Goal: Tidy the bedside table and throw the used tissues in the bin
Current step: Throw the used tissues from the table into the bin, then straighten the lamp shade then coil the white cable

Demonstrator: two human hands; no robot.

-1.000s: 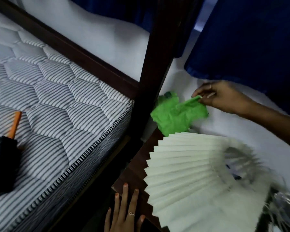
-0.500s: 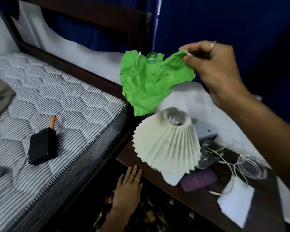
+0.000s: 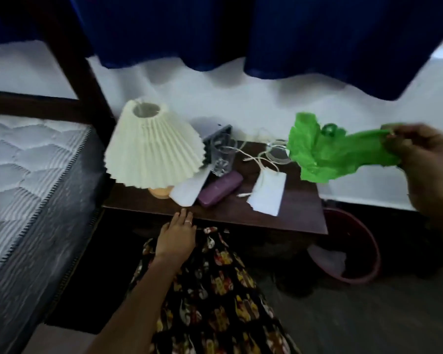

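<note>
far left: mattress (image 3: 23, 159), quilted w/ hexagon stitching, striped grey side, corded edge. dark wood bedpost (image 3: 69, 72) rises behind it. next, lamp (image 3: 152, 146) w/ cream pleated cone shade, small orange rounded base, standing on left part of the bedside table (image 3: 292, 215), a dark brown flat wood top. left hand (image 3: 177, 236) below the lamp, fingers straight & close together, tips resting on table's front edge, ring on one finger, holding nothing. floral black/yellow fabric (image 3: 215, 290) below the hand. on table just right of lamp: white flat sheet (image 3: 187, 191) leaning out from under the shade, purple oblong case (image 3: 220, 189) touching it, clear ribbed glass (image 3: 221, 159) behind, dark flat box (image 3: 218, 139) at the wall. middle of the table: white cable (image 3: 260, 159) tangled, white torn paper piece (image 3: 267, 196) lying flat near front edge, clear round lid (image 3: 276, 153) at back. green tissue (image 3: 327, 152), crumpled & thin, up in the air over table's right end, pinched at its right corner by right hand (image 3: 425, 159); hand blurred, fingers curled round it. dark red round bin (image 3: 353, 249) on floor right of table, below the tissue, some pale stuff inside. blue curtain (image 3: 266, 34) across top, white wall (image 3: 215, 98) behind.
</note>
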